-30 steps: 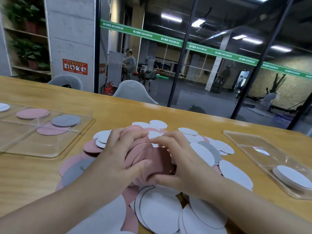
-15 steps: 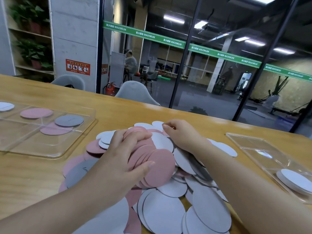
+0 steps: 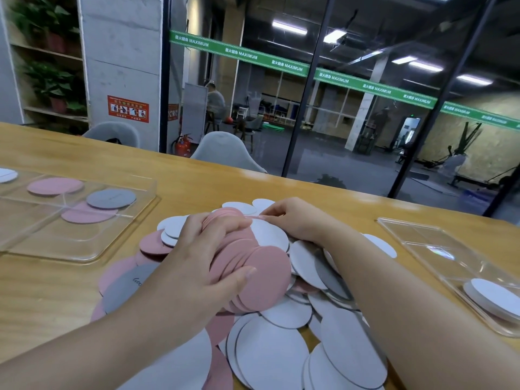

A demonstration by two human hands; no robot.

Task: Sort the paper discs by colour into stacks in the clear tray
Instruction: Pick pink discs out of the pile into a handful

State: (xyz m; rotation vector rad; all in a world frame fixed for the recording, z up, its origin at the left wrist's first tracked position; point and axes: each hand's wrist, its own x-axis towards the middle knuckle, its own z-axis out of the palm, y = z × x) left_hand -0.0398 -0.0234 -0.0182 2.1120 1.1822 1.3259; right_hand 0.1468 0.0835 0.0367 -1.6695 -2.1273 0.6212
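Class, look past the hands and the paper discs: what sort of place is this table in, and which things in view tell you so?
Probably a seating area beside a gym: a green banner on the glass wall reads MAXIMUM, exercise equipment stands beyond it, and grey chairs face the long wooden table.

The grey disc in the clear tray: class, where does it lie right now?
In the head view, the grey disc lies at the left, inside the clear tray, overlapping a pink disc nearer the camera, with another pink disc beyond it.
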